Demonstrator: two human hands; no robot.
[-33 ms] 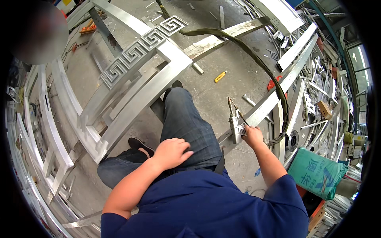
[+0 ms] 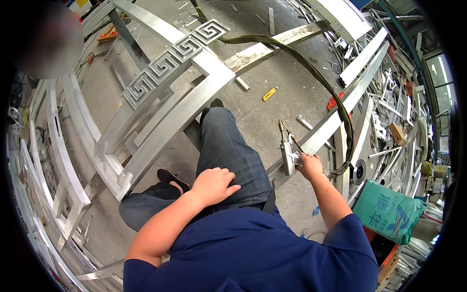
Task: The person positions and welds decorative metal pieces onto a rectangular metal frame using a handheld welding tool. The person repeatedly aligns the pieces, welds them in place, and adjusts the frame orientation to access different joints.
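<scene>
Fretwork point(image 2: 168, 62) already lies across the metal frame point(image 2: 173, 129) at far left, whether fastened I cannot tell, while the right hand point(image 2: 310, 167) grips a silver tool point(image 2: 288, 159) apart from it, near right, and the left hand point(image 2: 212, 187) rests loose and empty on the thigh point(image 2: 233, 158).

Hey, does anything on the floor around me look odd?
Perhaps: a small yellow item lies loose on the floor, beyond the metal tool in your right hand; away from the offcuts heaped at right, it looks dropped.

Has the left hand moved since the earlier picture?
Yes, slightly: the left hand has shifted toward the right, judged against the silver metal frame.
</scene>
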